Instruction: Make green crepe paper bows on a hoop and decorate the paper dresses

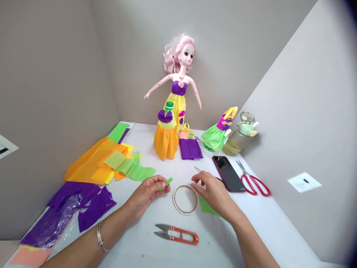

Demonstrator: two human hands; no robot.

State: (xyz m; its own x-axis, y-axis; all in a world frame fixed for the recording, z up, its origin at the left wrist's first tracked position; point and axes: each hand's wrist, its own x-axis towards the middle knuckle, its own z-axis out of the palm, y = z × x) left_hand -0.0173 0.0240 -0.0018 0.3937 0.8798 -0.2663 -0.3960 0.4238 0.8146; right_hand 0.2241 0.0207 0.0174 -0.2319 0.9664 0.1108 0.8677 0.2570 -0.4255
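Note:
My left hand is closed, pinching a small folded green crepe paper strip between thumb and fingers. To the right, my right hand hovers by the edge of a nearly used-up tape roll. Its fingers are bent, with thumb and forefinger slightly apart and nothing visible between them. Partly hidden behind that hand is a slim tool with silver tips and a dark handle. A green paper piece lies beneath my right wrist. Orange thread snips rest in front of the roll.
Orange crepe paper, green paper and purple paper spread along the left. At the back stand a doll, an orange-skirted bottle and a green-skirted figure. A phone, red-handled scissors and jar are right.

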